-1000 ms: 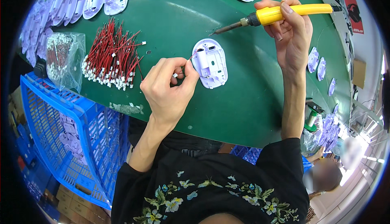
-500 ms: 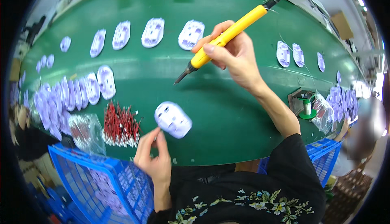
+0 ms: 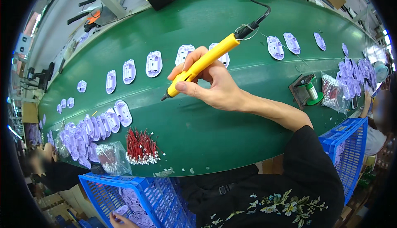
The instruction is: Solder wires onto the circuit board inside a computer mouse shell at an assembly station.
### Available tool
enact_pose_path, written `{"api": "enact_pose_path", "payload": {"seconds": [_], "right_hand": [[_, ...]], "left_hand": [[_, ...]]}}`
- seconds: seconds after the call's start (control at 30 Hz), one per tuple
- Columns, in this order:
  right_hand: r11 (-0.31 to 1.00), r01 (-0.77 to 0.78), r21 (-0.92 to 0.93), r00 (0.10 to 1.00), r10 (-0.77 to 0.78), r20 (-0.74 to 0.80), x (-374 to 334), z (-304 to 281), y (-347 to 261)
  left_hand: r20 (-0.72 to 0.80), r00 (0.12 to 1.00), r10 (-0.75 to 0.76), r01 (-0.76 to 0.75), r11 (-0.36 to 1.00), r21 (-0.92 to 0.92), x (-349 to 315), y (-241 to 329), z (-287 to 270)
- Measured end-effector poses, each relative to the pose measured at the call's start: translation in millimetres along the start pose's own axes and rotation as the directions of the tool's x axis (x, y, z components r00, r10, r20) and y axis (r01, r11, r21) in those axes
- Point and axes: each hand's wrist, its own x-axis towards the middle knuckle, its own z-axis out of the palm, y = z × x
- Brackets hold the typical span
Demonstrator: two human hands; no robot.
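Observation:
My right hand [image 3: 213,81] is closed around a yellow soldering iron [image 3: 206,60], its dark tip pointing down and left over the table. Low in the picture, my left hand [image 3: 123,221] is at the near side of a blue plastic basket [image 3: 142,195], partly cut off by the lower edge. Its visible fingers look apart, with nothing between them. Just beyond them lies a pale purple plastic shell [image 3: 121,210], among other shells in the basket. A pile of red wires with white connectors [image 3: 141,147] lies on the table above the basket.
On the green table [image 3: 215,145], purple shells [image 3: 154,64] stand in a spaced row, and more overlap in a heap [image 3: 76,141] at left. A green solder spool [image 3: 312,92] and bagged wires [image 3: 334,92] sit at right. Another blue basket [image 3: 345,149] and co-workers flank me.
My left hand has left the table and the shell it touched, moving down to the basket; that shell is gone from the table. The iron has shifted left and lower as the view turned.

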Motion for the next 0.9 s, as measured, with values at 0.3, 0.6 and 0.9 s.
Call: {"api": "enact_pose_path", "payload": {"seconds": [0.3, 0.6, 0.9], "right_hand": [[0.986, 0.155, -0.052, 0.988, -0.154, 0.023, -37.4, 44.9, 2.8], [0.974, 0.224, 0.003, 0.974, -0.224, -0.037, -62.1, 80.5, -13.8], [0.962, 0.266, -0.063, 0.912, -0.273, -0.306, -59.5, 104.5, -11.1]], "left_hand": [[0.302, 0.728, 0.616, 0.205, 0.226, -0.952, -47.6, 223.1, -64.0], [0.351, 0.654, 0.670, 0.756, -0.558, -0.343, -73.4, 308.8, -9.7], [0.247, 0.704, 0.666, 0.710, -0.661, -0.244, -60.9, 329.8, -38.6]]}}
